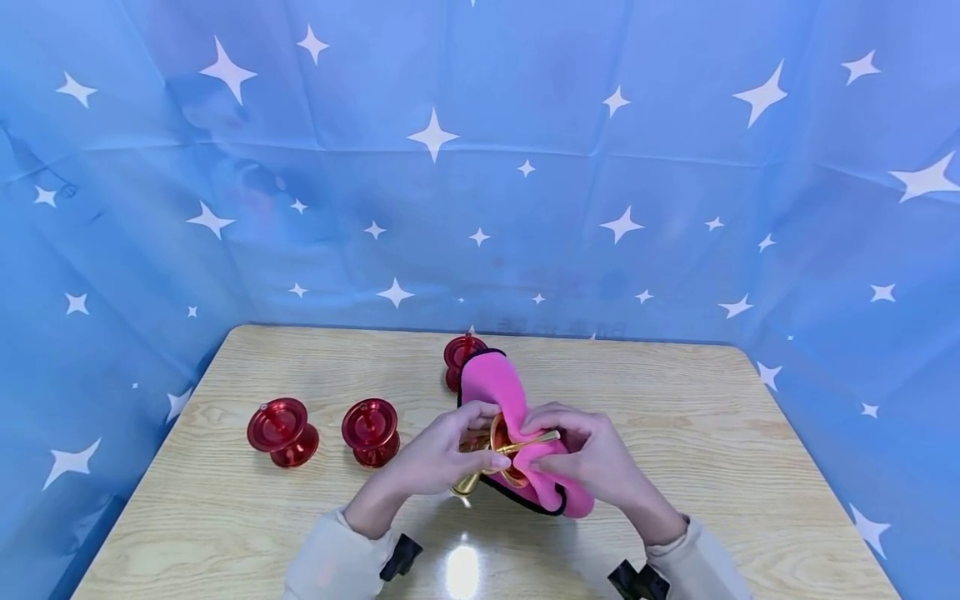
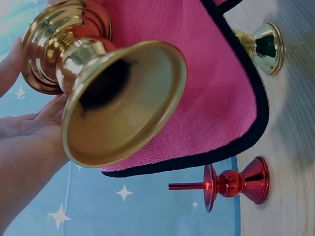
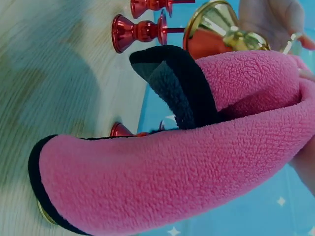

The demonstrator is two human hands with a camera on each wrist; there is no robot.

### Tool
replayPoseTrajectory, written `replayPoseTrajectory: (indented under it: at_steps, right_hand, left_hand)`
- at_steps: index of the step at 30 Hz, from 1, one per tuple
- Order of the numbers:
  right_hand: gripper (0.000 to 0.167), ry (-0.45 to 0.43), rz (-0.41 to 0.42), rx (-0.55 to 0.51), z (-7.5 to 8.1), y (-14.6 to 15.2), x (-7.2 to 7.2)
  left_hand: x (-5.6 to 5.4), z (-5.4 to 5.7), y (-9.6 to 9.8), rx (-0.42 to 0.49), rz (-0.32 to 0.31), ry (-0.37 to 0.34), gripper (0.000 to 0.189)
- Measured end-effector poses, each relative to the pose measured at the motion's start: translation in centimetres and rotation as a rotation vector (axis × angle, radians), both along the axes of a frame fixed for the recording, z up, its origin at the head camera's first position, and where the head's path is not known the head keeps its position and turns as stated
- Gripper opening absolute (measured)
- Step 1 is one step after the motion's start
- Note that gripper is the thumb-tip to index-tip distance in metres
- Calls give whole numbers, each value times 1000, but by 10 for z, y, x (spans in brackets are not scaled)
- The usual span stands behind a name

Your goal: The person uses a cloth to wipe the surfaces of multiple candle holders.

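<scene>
My left hand (image 1: 442, 454) grips a shiny gold candlestick (image 2: 142, 103), tilted so that its hollow base faces the left wrist camera. Its dish and thin spike lean toward my right hand (image 1: 596, 454). A pink cloth (image 1: 491, 379) with black edging is bunched in my right hand, thumb and fingertips pinching it against the dish beside the spike. The cloth hangs down on both sides and hides part of the dish. In the right wrist view, the cloth (image 3: 162, 172) covers most of my right hand.
Two red candlesticks stand on the left of the wooden table (image 1: 712, 417), one outer (image 1: 281, 429) and one inner (image 1: 371, 429). A third red candlestick (image 1: 457, 354) stands behind the cloth. Another gold candlestick (image 2: 269, 49) stands partly hidden by the cloth. A blue starred backdrop (image 1: 525, 208) surrounds the table.
</scene>
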State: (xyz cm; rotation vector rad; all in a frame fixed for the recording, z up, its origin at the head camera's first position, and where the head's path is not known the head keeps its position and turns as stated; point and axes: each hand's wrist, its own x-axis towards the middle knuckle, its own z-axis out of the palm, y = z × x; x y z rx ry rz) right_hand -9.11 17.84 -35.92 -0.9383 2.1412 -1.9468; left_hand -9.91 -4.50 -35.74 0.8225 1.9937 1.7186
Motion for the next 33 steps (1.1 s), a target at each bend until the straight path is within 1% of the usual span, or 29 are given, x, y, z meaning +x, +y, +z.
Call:
replayPoseTrajectory:
  at_steps: [5,8,10,13,14,15,17,18,20,22,24,26,28,31,33]
  right_hand:
    - [29,-5,-12,7,7,7,0]
    - [30,-4,-70,17,15,14,2]
    - [32,11,-154,30,22,17,3]
    - [34,6,-321,36,31,19,5]
    - [34,-2,-377,35,33,18,5]
    - [34,-2,-423,31,33,15,5]
    - [35,5,-478,10,32,9,5]
    - [35,27,-483,-4,30,5,6]
    - [34,84,-466,-38,23,-4,6]
    - [32,161,-405,-68,16,-13,6]
    - [31,237,-353,-69,9,-19,7]
    - [30,280,-336,-30,5,-23,8]
    - [31,295,-342,36,1,-25,10]
    - [32,267,-368,139,0,-26,14]
    - [32,248,-376,172,-1,-28,15]
  left_hand:
    - [1,0,-2,-57,57,21,50]
    - [1,-1,-5,-70,118,16,56]
    - [0,-3,-8,-63,182,3,61]
    - [0,-5,-11,-7,287,-42,71]
    - [0,-5,-11,10,315,-39,72]
    - [0,-6,-10,29,338,-38,74]
    - [1,-6,-8,66,368,-28,75]
    - [2,-6,-6,80,378,-20,75]
    - [3,-6,-2,106,385,5,74]
    - [4,-6,1,145,378,-2,73]
    - [5,-6,2,172,374,-17,73]
    - [6,-5,2,187,376,-31,72]
    - [7,-6,1,191,389,-47,73]
    - [7,-6,0,206,405,-60,73]
    - [8,-6,1,214,416,-53,74]
